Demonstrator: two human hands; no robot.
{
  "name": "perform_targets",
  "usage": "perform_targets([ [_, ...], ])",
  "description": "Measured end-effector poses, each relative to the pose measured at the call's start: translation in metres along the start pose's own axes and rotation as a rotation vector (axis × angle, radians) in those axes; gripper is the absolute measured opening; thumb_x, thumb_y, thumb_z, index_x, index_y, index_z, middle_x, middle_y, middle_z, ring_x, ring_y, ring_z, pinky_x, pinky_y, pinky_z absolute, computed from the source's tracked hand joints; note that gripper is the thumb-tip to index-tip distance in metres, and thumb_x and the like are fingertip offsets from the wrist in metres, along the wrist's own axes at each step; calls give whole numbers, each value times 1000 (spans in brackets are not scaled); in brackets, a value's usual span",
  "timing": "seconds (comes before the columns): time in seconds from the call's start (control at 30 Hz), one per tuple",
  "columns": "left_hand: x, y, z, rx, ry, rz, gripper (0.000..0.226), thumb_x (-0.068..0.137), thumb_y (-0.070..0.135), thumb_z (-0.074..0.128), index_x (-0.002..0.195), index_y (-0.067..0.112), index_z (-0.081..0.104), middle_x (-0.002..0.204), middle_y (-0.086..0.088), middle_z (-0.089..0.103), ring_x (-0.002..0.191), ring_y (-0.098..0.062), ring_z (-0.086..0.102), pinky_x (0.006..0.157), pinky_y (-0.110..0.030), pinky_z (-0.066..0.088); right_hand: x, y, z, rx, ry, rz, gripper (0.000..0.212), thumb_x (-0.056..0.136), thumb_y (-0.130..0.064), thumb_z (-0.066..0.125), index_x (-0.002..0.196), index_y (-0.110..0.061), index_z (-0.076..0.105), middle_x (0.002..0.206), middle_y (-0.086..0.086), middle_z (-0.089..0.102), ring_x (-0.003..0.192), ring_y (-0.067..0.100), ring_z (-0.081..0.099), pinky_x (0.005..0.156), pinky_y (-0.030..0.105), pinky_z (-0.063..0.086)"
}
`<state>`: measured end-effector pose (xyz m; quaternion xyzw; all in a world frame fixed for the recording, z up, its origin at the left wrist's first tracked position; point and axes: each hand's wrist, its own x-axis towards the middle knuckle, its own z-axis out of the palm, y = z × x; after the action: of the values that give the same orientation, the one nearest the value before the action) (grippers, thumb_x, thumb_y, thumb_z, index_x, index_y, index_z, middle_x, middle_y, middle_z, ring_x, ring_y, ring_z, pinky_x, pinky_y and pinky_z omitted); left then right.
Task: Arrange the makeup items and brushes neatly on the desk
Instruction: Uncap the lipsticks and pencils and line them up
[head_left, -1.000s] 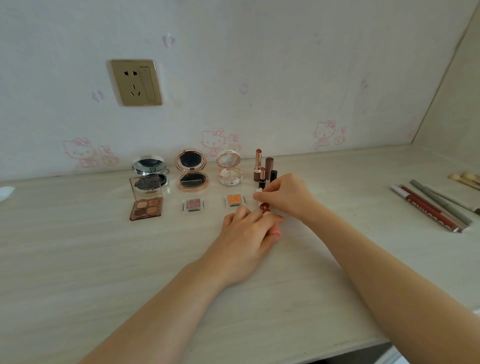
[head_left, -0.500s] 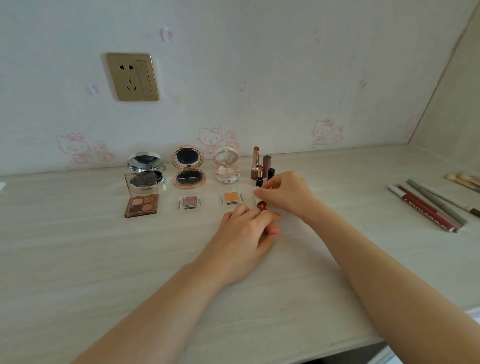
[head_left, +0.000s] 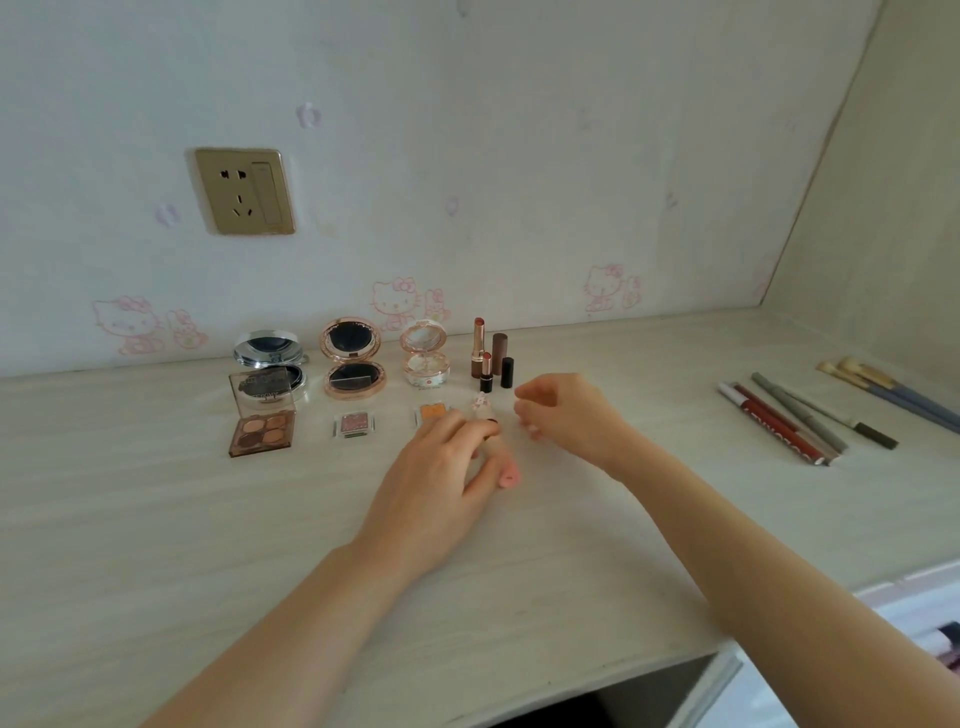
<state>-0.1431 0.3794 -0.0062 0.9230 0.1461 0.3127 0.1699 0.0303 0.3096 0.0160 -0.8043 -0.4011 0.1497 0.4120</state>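
nearest to us, the left hand (head_left: 441, 467) sits low on the desk (head_left: 156, 545), fingers curled round a small pale lipstick (head_left: 485, 418) that leans up and away toward the wall, its light patterned end poking out past the fingertips, a dark reddish bit showing at the knuckles. something pink peeks out under the thumb side; can't tell what it is. just right of it, the right hand (head_left: 563, 415) hovers with fingers loosely curled and nothing in them, a gap between it and the lipstick.

here's the relation that matters: the tube's long axis points away from the person, straight at the standing lipstick cluster (head_left: 491, 361) just beyond, and the left hand has it, so the left is the nearer hand for setting it down. i'd judge it belongs upright in front of that cluster, and a nudge too far would topple those tubes.

to the left, the orange single pan (head_left: 431, 413), the pink pan (head_left: 354, 422), the brown quad palette (head_left: 262, 432); behind them three open compacts (head_left: 352, 364). well off right, pencils (head_left: 779, 421) and brushes (head_left: 883, 387) lie untouched.
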Motion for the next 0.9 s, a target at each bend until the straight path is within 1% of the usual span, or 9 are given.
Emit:
perform_targets([
  [0.1, 0, 7, -3, 32, 21, 7, 25, 93, 27, 52, 115, 20, 62, 98, 18, 41, 102, -9, 48, 81, -28, 45, -19, 4, -15, -186, -2, -49, 33, 91, -27, 56, 123, -16, 60, 116, 0, 65, 101, 16, 62, 87, 26, 48],
  [0.17, 2, 14, -3, 63, 26, 47, 21, 92, 21, 54, 111, 18, 64, 104, 13, 50, 103, -11, 50, 78, -29, 47, -33, 9, -29, -348, -5, -82, 36, 93, -29, 54, 127, -16, 57, 123, 0, 62, 109, 17, 58, 90, 26, 45],
  [0.27, 7, 27, 0, 126, 7, 137, 18, 91, 18, 58, 108, 17, 66, 104, 7, 57, 99, -12, 51, 73, -21, 41, -53, 20, -53, -520, 20, -102, 38, 95, -31, 51, 130, -16, 52, 129, 1, 58, 117, 20, 55, 96, 31, 45],
  [0.37, 18, 42, 6, 129, -3, 178, 18, 91, 18, 59, 107, 16, 66, 103, 7, 59, 96, -10, 52, 73, -15, 35, -69, 32, -78, -592, 51, -72, 37, 96, -31, 49, 130, -18, 52, 129, 2, 57, 115, 21, 55, 96, 35, 46],
  [0.5, 38, 64, 26, 86, -48, 205, 20, 94, 21, 53, 110, 18, 64, 106, 9, 60, 106, -9, 50, 79, -27, 46, -89, 54, -113, -636, 91, -34, 36, 96, -32, 49, 130, -19, 53, 128, 0, 57, 113, 17, 56, 93, 28, 47],
  [0.57, 49, 74, 41, 35, -86, 196, 20, 95, 22, 51, 110, 19, 64, 106, 12, 60, 107, -7, 49, 82, -26, 44, -98, 65, -129, -647, 115, -9, 36, 96, -33, 50, 130, -20, 53, 129, -1, 57, 113, 17, 56, 94, 30, 48],
  [0.67, 63, 92, 66, -108, -147, 120, 19, 94, 20, 51, 106, 21, 65, 101, 16, 59, 106, -5, 49, 87, -24, 43, -108, 81, -152, -649, 143, 32, 36, 95, -33, 50, 129, -21, 54, 131, -2, 55, 111, 16, 57, 94, 30, 48],
  [0.8, 81, 116, 99, -168, -203, 122, 18, 93, 19, 51, 103, 20, 65, 102, 11, 63, 104, -8, 51, 90, -27, 44, -118, 103, -176, -683, 186, 38, 30, 95, -28, 50, 120, -16, 60, 118, 2, 62, 101, 19, 60, 87, 31, 51],
  [0.9, 95, 132, 120, -180, -237, 128, 19, 93, 18, 50, 105, 18, 66, 105, 9, 64, 105, -10, 51, 91, -30, 44, -121, 116, -188, -693, 212, 55, 28, 95, -27, 50, 118, -16, 61, 117, 3, 62, 104, 20, 59, 87, 31, 51],
])
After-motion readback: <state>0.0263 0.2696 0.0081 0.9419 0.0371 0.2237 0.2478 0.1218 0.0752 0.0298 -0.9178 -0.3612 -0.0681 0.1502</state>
